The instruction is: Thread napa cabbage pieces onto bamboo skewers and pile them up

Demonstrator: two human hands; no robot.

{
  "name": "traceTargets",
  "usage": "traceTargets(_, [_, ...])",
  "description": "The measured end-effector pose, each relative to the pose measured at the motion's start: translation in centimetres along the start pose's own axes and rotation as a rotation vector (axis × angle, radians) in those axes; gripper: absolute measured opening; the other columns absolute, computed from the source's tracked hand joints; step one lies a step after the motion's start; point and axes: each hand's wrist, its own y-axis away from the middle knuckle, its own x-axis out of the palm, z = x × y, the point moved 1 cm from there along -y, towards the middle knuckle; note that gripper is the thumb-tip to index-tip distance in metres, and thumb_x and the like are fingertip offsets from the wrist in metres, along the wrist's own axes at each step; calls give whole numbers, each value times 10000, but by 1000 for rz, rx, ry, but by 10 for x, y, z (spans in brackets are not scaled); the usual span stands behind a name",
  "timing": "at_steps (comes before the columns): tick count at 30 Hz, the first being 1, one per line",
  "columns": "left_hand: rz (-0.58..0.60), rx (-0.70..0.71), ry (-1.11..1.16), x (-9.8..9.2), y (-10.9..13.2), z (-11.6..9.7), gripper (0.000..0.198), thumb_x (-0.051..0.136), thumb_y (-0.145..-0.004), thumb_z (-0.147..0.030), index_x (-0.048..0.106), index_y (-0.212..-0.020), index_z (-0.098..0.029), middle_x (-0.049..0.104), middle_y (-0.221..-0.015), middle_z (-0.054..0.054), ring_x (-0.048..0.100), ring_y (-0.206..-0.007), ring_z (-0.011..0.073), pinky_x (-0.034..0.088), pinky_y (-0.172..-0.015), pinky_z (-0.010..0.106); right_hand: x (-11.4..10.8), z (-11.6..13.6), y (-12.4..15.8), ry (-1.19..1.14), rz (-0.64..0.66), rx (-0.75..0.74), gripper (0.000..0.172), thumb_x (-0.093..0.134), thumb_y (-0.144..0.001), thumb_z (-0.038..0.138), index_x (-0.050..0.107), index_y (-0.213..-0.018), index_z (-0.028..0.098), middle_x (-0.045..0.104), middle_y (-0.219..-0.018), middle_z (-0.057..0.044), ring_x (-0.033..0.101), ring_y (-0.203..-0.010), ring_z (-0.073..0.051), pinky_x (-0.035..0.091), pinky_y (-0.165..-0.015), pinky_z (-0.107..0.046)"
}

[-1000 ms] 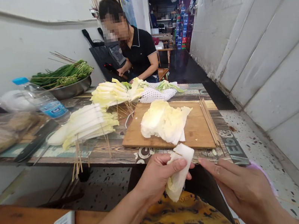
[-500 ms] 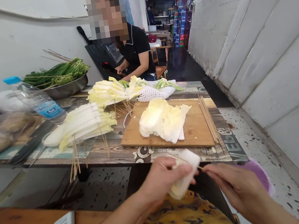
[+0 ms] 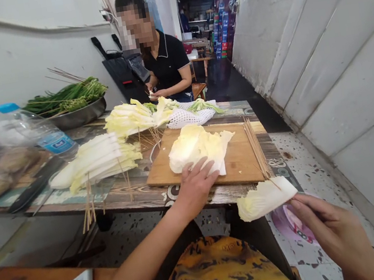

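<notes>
My left hand lies with fingers stretched out on the near edge of a pile of pale yellow napa cabbage leaves. The pile rests on a wooden cutting board. Past the table's front edge, on the right, my right hand pinches a skewered cabbage leaf at its white end. A thin stick tip shows at the leaf's upper side; the rest of that stick is hidden. Loose bamboo skewers lie along the board's right edge, close to the held leaf.
Skewered cabbage leaves are stacked on the left, sticks jutting over the edge. Behind are more cabbage, a metal bowl of greens and a water bottle. A knife lies left. A person works opposite.
My left hand has let go of the skewered leaf and moved up onto the leaves on the board. My right hand has carried the skewered leaf to the right.
</notes>
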Motion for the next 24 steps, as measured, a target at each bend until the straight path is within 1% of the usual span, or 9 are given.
traceTargets(3, [95,71,-79,1,-8,7,314,544,-860,-214,584,-1171,-237,596,-1260,104,427,-1267,282,149,-1040,492,2,-1,3,3,-15,1,213,567,-843,343,703,-850,179,713,-683,-31,676,-592,-180,549,-544,-237])
traceTargets(7, [153,77,-114,-4,-18,10,414,598,-832,-259,518,-1235,-212,549,-1314,129,447,-1248,280,148,-1026,485,6,0,3,3,-25,-4,229,557,-849,336,703,-852,159,710,-680,-43,663,-575,-176,534,-527,-237])
traceTargets(10, [175,112,-123,-5,-24,13,290,581,-845,-253,585,-1130,-197,623,-1217,120,507,-1185,275,161,-1018,497,8,-1,4,-11,-41,-4,224,553,-851,329,700,-858,160,700,-679,-40,648,-555,-167,522,-510,-234])
traceTargets(13, [168,161,-80,-5,-29,14,197,546,-865,-252,640,-1023,-185,670,-1130,113,576,-1094,268,251,-990,489,8,-1,5,-24,-33,-5,225,540,-857,329,697,-870,169,663,-619,-20,631,-532,-159,517,-506,-230])
traceTargets(14, [127,153,-43,-6,-30,13,196,527,-872,-250,650,-1011,-185,680,-1107,112,592,-1069,260,293,-976,472,8,0,5,-21,-30,-3,229,537,-858,333,696,-867,170,655,-609,-17,627,-528,-159,517,-510,-231])
traceTargets(16, [-47,64,70,-10,-36,13,226,497,-883,-258,663,-1015,-179,689,-1083,114,605,-1046,245,366,-949,427,8,1,5,-13,-21,9,242,530,-859,346,694,-860,167,640,-584,-12,618,-514,-159,515,-507,-232])
traceTargets(19, [-395,-221,362,-25,-47,16,272,505,-875,-323,686,-997,-161,702,-1037,103,621,-998,225,447,-890,352,9,1,5,-8,3,32,260,519,-867,357,691,-867,162,609,-544,-4,609,-503,-162,501,-482,-227])
traceTargets(21, [-545,-401,696,-38,-56,21,279,553,-842,-376,698,-941,-160,718,-925,69,647,-888,203,490,-819,320,8,1,5,-6,4,25,260,519,-868,356,691,-889,162,625,-579,-13,610,-512,-161,496,-477,-225])
traceTargets(24, [-699,-530,1252,-57,-62,28,210,657,-772,-350,687,-828,-150,701,-755,22,647,-721,145,524,-719,263,7,4,3,-20,2,1,236,525,-867,339,685,-888,166,620,-581,-9,609,-514,-158,501,-494,-225])
